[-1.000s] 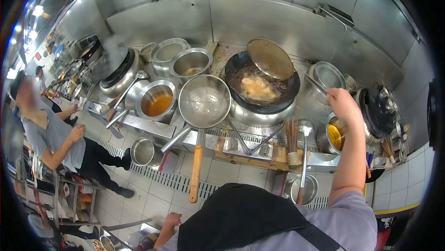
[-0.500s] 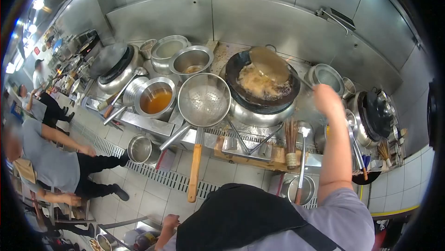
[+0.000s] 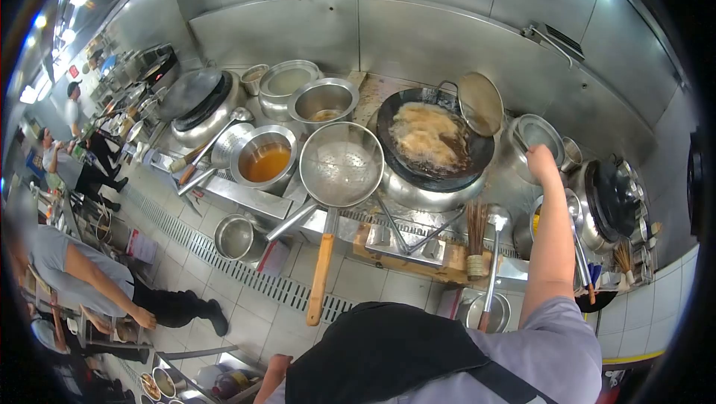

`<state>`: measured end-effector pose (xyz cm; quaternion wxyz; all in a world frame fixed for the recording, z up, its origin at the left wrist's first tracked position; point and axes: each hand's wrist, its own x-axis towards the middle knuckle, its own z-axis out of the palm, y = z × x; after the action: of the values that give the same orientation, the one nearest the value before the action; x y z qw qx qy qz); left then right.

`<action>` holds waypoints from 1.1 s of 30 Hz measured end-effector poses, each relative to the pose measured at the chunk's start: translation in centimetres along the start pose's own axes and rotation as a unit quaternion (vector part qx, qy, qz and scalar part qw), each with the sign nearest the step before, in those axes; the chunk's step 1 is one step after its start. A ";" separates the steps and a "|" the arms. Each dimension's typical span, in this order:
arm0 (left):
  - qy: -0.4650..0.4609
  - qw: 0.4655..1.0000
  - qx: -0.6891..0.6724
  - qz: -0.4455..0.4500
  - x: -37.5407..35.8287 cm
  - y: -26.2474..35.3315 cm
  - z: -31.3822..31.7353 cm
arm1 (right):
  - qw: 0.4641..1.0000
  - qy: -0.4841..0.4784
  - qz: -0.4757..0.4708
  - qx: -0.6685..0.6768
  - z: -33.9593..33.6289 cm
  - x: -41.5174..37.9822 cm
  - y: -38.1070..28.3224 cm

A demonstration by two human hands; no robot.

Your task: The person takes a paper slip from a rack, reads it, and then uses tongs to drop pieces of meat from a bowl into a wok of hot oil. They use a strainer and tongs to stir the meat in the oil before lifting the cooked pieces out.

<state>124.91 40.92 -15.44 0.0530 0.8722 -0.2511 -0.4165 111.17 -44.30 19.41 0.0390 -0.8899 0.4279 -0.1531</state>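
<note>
My right hand [image 3: 543, 161] is closed round the handle end of a round skimmer [image 3: 479, 104]. The skimmer's bowl stands tilted at the right rim of a black wok [image 3: 479, 165]. Inside the wok, pale golden food [image 3: 426, 135] lies in bubbling oil. My left hand [image 3: 280, 364] is low in the view, left of the black apron, with curled fingers; what it holds, if anything, is hidden. A large strainer [image 3: 341, 165] with a wooden handle rests left of the wok, beside a pot of orange-brown liquid [image 3: 263, 161].
Further pots [image 3: 323, 102] stand behind the strainer. A bamboo brush [image 3: 476, 240] and a ladle [image 3: 498, 217] are at the counter's front. Another wok [image 3: 611, 199] is at the right. A person in grey [image 3: 82, 266] stands at the left, with others beyond. A metal cart [image 3: 198, 355] is at lower left.
The skimmer has moved from over the food to the wok's right rim, uncovering the food. The view has shifted slightly. The person in grey at the left has changed posture.
</note>
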 end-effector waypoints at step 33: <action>-0.043 0.998 0.035 0.025 -0.3 0.5 -2.1 | 0.836 -0.179 0.172 0.489 -1.3 -14.9 -6.2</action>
<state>126.17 40.44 -13.69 0.0224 0.8481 -0.2896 -0.4431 106.67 -28.73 18.35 0.5702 -0.6789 0.4296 -0.1713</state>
